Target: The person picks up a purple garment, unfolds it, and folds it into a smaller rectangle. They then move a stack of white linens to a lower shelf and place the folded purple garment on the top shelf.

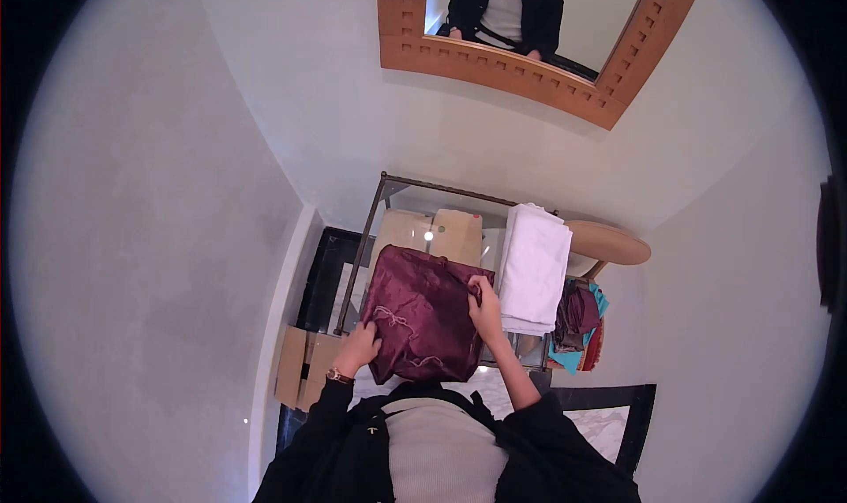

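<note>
A burgundy satin cloth cover (pixel 423 313) with thin pale tie cords lies spread over the near part of the glass-topped table (pixel 363 278). My left hand (pixel 360 348), with a watch on its wrist, grips the cover's lower left edge with curled fingers. At the right edge, higher up, my right hand (pixel 484 311) pinches a fold of the same fabric. Just right of that hand lies a stack of folded white cloths (pixel 535 265). Whether anything is inside the cover cannot be seen.
Cardboard boxes (pixel 432 229) show through the glass, and another cardboard box (pixel 300 366) stands on the floor at left. Right of the table are a round-topped brown stool or chair (pixel 609 243) and a pile of coloured fabrics (pixel 578 322). A wood-framed mirror (pixel 503 84) hangs above.
</note>
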A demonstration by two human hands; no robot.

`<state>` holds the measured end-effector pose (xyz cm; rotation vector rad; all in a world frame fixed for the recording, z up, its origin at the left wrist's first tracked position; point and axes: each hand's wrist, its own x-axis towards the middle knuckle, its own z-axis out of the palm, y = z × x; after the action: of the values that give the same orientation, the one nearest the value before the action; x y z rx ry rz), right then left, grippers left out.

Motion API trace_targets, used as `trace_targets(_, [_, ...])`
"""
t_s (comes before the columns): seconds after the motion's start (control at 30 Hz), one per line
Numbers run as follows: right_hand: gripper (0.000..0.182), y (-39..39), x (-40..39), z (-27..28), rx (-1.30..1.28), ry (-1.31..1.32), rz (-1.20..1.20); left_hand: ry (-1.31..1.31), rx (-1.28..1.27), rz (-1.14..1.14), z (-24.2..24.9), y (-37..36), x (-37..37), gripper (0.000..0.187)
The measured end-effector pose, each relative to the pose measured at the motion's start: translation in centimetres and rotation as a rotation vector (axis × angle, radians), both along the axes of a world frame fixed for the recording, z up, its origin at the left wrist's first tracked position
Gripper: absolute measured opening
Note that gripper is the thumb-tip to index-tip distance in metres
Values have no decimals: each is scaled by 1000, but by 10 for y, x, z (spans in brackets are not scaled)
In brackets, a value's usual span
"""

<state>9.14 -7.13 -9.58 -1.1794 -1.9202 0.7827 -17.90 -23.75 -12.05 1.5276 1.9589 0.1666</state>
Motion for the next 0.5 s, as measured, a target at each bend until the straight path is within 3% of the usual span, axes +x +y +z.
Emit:
trace_targets(0.07, [36,-14,3,25,-169,25,104,-42,139,-2,43,16,15,44])
trace_targets(0.13, [38,-24,5,48,-257,-52,188,-175,300,-43,56,33,26,44])
trace_targets(0.27, [42,-28,12,41,-30,-6,321,-301,603,-111,79,76,59,57])
trace_targets(0.37, [41,-37,7,77,100,19,310,-174,709,-301,83,99,70,70])
trace_targets(0.43, [38,-42,6,100,280,-67,179,-134,651,-326,82,105,73,63])
trace_targets(0.5, [31,-41,16,99,185,79,134,-59,596,-323,83,109,75,57])
